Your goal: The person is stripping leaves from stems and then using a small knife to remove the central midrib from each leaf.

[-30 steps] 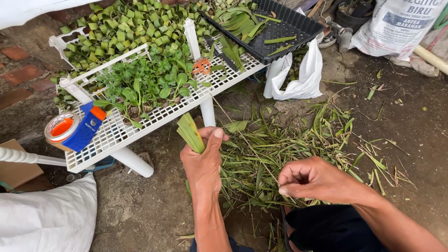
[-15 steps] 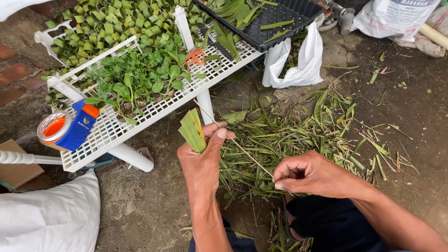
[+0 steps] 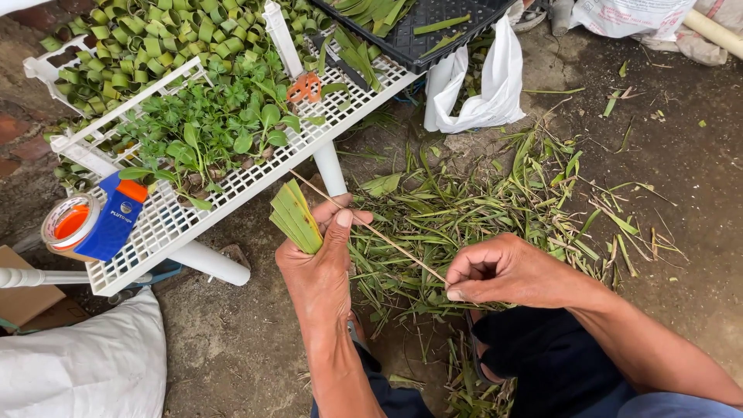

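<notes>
A tape dispenser (image 3: 91, 224) lies at the left end of the white slatted rack (image 3: 166, 228), beside leafy seedlings (image 3: 209, 135) and orange-handled scissors (image 3: 306, 87). The left hand (image 3: 321, 267) pinches a folded bundle of green leaf strips (image 3: 296, 217) under its thumb, just in front of the rack. The right hand (image 3: 507, 271) grips 1 thin stick (image 3: 371, 228) between closed fingertips, slanting across the bundle. Leaf trimmings (image 3: 495, 209) litter the ground.

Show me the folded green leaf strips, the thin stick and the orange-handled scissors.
folded green leaf strips (image 3: 296, 217), head view, middle of the bundle above the left hand
thin stick (image 3: 387, 241), head view, mid-shaft
orange-handled scissors (image 3: 306, 87), head view, handles
</notes>
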